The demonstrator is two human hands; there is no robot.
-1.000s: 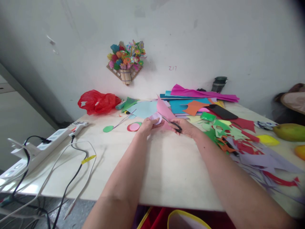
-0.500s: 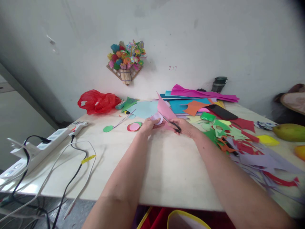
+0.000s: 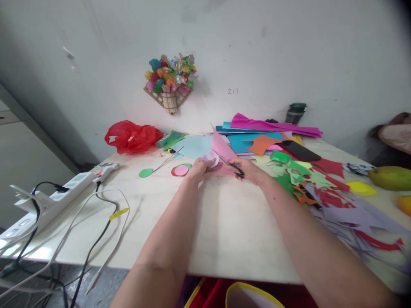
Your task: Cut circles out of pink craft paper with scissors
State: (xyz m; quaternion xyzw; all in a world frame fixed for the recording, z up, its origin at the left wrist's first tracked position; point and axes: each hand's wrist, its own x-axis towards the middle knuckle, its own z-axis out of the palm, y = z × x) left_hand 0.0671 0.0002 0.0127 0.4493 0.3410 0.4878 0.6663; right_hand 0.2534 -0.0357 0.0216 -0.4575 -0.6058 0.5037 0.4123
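Left arm: reaches forward over the worktop (image 3: 240, 239) and leans inward, wrist low.
Left hand (image 3: 201, 169): thumb pressed on top of the lilac disc, fingers beneath; clamped on the disc and the pink sheet under it.
Right arm: comes in from the lower right, slanting toward the middle.
Right hand (image 3: 249, 170): closed around the black handles of the scissors (image 3: 239, 172), just beside the left hand.
Scissors: blades point away and to the left, at the disc's right edge; whether the blades are parted cannot be told.
Lilac disc (image 3: 212, 159): held between the two hands, over the pink sheet.
Pink sheet (image 3: 221, 144): rises behind the disc to a pointed tip, with a part below the blades.
Cut circles: a pink circle (image 3: 181, 170) over red and green ones, near the left hand; a green circle (image 3: 146, 173) farther left.
Scraps (image 3: 321, 188): heaped to the right of the right arm.
Change since a second ago: very slight; both hands keep nearly the same place and grip, and the circles and scraps lie unmoved.
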